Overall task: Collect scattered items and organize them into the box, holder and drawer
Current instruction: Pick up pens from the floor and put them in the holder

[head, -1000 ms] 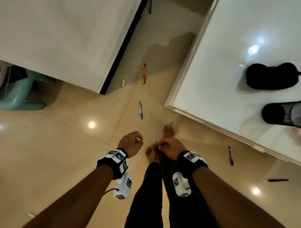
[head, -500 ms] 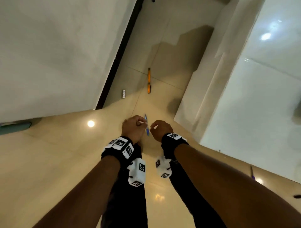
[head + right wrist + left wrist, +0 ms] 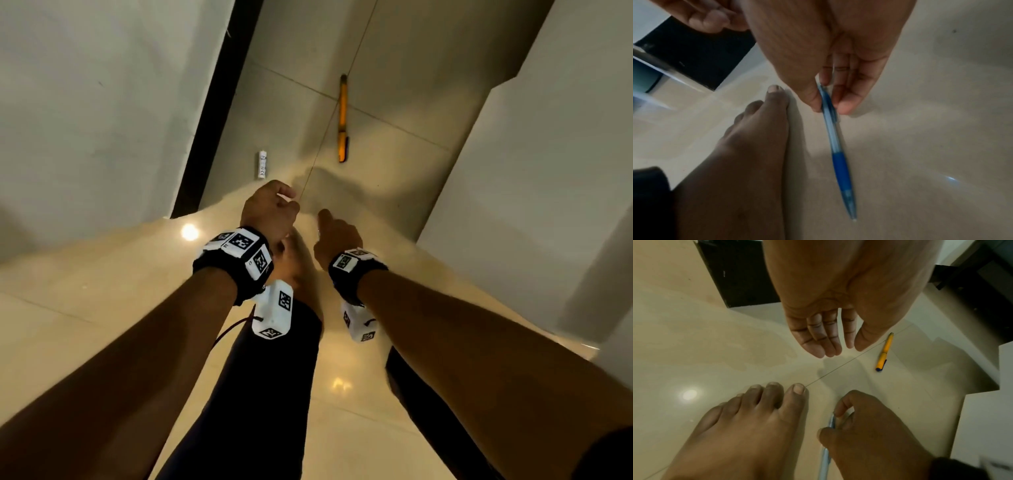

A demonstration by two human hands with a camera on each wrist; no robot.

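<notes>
Right hand (image 3: 838, 68) around blue pen (image 3: 838, 154)

Looks like a home interior. Glossy cream floor tiles (image 3: 102, 325) with thin grout lines, a ceiling light mirrored in them, and a bare foot (image 3: 748, 421) standing on them. White furniture panels (image 3: 85, 85) with a black edge alongside, an orange pen (image 3: 342, 116) lying on the floor.

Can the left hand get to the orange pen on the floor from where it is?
Probably yes: the left hand is open and holds nothing, and only bare floor shows between its fingers and the orange pen.
</notes>
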